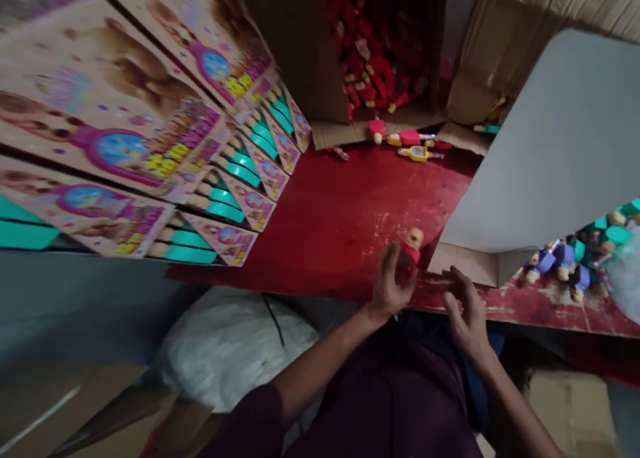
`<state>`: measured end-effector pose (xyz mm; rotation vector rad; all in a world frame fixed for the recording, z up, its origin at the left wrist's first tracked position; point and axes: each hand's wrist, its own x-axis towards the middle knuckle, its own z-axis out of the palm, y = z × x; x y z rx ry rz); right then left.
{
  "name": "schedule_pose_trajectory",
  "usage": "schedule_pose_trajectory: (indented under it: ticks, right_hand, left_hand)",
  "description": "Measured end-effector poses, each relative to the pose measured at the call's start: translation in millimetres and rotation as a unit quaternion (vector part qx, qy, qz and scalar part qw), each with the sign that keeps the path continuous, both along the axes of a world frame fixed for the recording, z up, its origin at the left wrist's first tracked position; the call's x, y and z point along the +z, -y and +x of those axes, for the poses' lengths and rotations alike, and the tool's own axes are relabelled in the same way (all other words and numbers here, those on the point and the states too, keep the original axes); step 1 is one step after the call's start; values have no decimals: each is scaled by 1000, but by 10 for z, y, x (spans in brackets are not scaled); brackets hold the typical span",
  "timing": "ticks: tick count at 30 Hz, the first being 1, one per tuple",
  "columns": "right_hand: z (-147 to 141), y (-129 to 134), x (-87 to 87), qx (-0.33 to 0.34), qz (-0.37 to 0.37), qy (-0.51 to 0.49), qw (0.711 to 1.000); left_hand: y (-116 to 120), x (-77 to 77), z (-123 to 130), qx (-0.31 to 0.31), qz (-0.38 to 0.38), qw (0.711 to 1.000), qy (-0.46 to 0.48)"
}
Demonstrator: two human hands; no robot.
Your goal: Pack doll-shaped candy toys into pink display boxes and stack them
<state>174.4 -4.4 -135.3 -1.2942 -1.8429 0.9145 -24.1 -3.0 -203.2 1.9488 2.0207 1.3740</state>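
Note:
My left hand (391, 283) is closed around a small red plastic piece (412, 250) with a round beige tip, just above the red table's front edge. Part of the piece is hidden by the fingers. My right hand (469, 315) has its fingers apart with nothing in them, close to the lower edge of an open carton (545, 151) with a plain pale side. Farther back on the table lie a yellow-framed piece (419, 153) and a red piece with a beige tip (377, 130).
Printed display boxes (120, 111) holding turquoise pieces are stacked at the left. A cardboard box (300, 51) of red pieces stands behind. Purple pieces (543, 263) and turquoise ones lie at the right, beside a clear plastic bag (625, 278). A white sack (235, 345) sits below the table (330, 211).

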Motion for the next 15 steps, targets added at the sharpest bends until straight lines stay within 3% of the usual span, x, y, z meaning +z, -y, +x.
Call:
schedule_pose_trajectory:
  ticks: [2, 4, 7, 10, 12, 15]
  right_hand:
    - [-130, 37, 155, 17, -37, -31, 999]
    - [-101, 15, 230, 10, -47, -25, 999]
    - [186, -126, 252, -91, 1, -7, 996]
    - [485, -395, 229, -187, 108, 22, 976]
    - [561, -589, 184, -158, 141, 69, 975]
    - [517, -798, 54, -53, 145, 133, 979]
  left_hand:
    - [295, 129, 215, -103, 31, 994, -8]
    - [433, 196, 394, -154, 53, 987, 12]
    - [386, 149, 590, -148, 45, 987, 44]
    - [188, -29, 751, -236, -33, 971, -3]
    - [52, -171, 866, -293, -102, 948, -73]
    - [-84, -349, 1008, -297, -189, 920, -173]
